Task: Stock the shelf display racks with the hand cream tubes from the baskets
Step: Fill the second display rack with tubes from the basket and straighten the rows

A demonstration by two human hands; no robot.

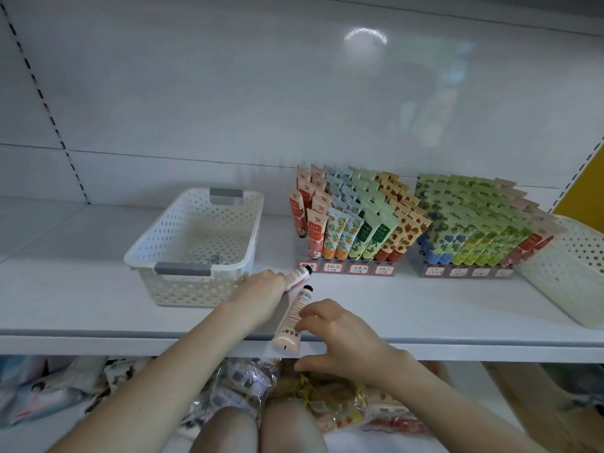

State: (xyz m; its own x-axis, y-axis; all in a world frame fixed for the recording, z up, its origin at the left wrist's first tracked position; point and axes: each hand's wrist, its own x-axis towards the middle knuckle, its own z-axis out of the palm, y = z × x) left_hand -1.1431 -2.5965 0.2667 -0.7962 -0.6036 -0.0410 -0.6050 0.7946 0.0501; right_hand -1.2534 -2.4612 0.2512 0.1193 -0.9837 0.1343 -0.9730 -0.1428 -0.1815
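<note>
My left hand (261, 289) grips a pink hand cream tube (299, 275) whose black cap points at the front of the left display rack (346, 268). My right hand (340, 335) pinches a second pink tube (292, 318) that lies over the shelf's front edge, cap pointing away from me. The left rack holds rows of red, blue-orange, green and strawberry tubes. A second rack (467, 271) to its right is packed with green, blue and pink tubes. The white perforated basket (196, 237) on the left holds just one small item at its bottom.
Another white basket (575, 273) stands at the far right of the white shelf (98, 289). Below the shelf lie several packaged goods (327, 397) in clear wrappers. My knees show at the bottom of the view.
</note>
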